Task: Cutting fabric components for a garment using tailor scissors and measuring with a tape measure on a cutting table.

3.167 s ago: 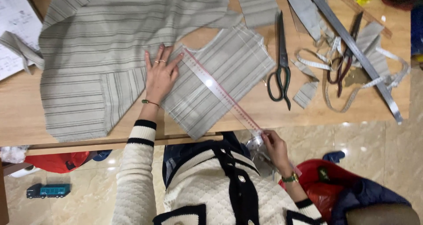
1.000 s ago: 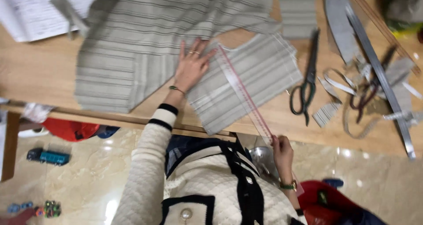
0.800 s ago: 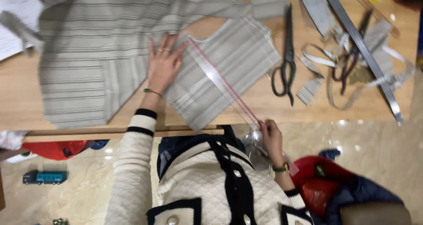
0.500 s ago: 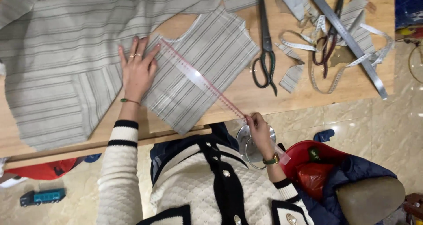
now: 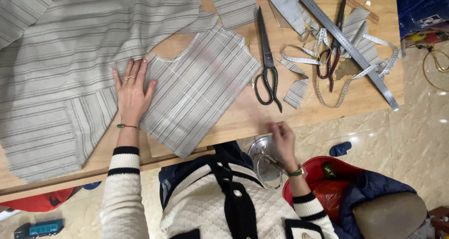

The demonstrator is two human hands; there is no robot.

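The left hand (image 5: 132, 93) lies flat, its fingers (image 5: 129, 69) spread and gripping nothing, pressing on striped grey-beige fabric where the large sheet of cloth (image 5: 70, 66) meets a smaller cut panel of the same striped fabric (image 5: 199, 87). The panel lies on the wooden worktop (image 5: 243, 117), just to the right of those fingers, its lower corner reaching the worktop's near edge. A clear plastic ruler (image 5: 210, 66) crosses the panel diagonally; it is blurred, and its near end cannot be made out.

The right hand (image 5: 283, 140) sits at the worktop's near edge, well apart from the left hand; it is blurred, and whether its fingers pinch anything cannot be told.

Large dark-handled shears (image 5: 266, 61) lie just right of the panel. Farther right are a long steel ruler (image 5: 343, 42), smaller dark-red-handled scissors (image 5: 332, 56) and a looped tape measure (image 5: 374, 66).
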